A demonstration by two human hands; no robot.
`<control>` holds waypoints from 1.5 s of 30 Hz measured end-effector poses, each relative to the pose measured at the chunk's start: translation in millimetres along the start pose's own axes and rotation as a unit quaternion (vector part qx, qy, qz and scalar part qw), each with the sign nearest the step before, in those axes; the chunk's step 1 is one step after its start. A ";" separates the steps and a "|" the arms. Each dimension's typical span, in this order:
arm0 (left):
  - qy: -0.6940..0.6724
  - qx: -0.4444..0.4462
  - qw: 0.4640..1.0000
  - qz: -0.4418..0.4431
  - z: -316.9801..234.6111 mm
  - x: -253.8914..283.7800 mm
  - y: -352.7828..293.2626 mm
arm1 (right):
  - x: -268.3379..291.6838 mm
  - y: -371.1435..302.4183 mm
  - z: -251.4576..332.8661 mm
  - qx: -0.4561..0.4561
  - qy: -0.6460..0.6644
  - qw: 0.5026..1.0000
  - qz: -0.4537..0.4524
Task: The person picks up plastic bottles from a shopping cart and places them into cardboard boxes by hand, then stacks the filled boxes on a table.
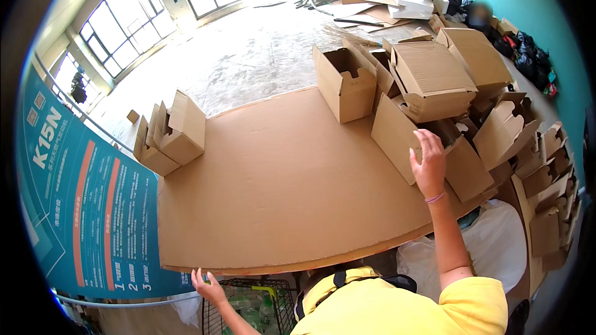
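My right hand (428, 164) is raised over the right side of the cardboard-covered table (273, 205), fingers apart and holding nothing. It is nearest to an open cardboard box (392, 136) in a heap of boxes; I cannot tell whether it touches. My left hand (210, 286) is at the table's front left edge, fingers spread and empty. A closed-up cardboard box (434, 77) lies tilted on top of the heap. Behind it to the left, an open box (344, 87) stands upright. Two smaller boxes (183, 127) sit together at the table's far left corner.
A blue printed banner (93, 211) borders the table on the left. Below the front edge is a wire basket (282, 304) with plastic bottles; a white sack (496, 242) lies to the right. More cartons (546, 229) stack at far right. Flattened cardboard and black bags (528, 56) line the back.
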State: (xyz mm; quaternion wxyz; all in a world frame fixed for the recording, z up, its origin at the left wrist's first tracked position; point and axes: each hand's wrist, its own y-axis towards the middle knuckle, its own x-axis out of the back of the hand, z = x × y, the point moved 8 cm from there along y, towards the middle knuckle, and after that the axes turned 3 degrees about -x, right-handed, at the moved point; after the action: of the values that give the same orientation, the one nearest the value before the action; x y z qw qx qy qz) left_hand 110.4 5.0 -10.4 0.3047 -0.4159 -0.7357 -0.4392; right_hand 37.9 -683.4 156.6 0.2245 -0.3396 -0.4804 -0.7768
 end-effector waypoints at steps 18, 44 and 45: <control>0.087 0.223 0.971 0.014 165.3 9.8 -110.3 | -28.9 -49.1 123.5 0.201 0.059 0.966 0.154; -0.251 0.729 0.634 -0.059 402.6 -98.7 -364.1 | 2.9 -140.1 246.4 0.365 0.081 0.822 0.429; -0.296 0.730 0.614 -0.062 401.6 -103.0 -365.0 | 3.7 -139.4 246.7 0.358 0.083 0.826 0.426</control>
State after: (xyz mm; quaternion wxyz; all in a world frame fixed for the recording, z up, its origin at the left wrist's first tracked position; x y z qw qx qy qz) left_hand -195.8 233.0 -409.7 0.2456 -0.1169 -0.8879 0.3711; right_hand 18.3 -400.7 152.4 0.6785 -0.3403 -0.5117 -0.4024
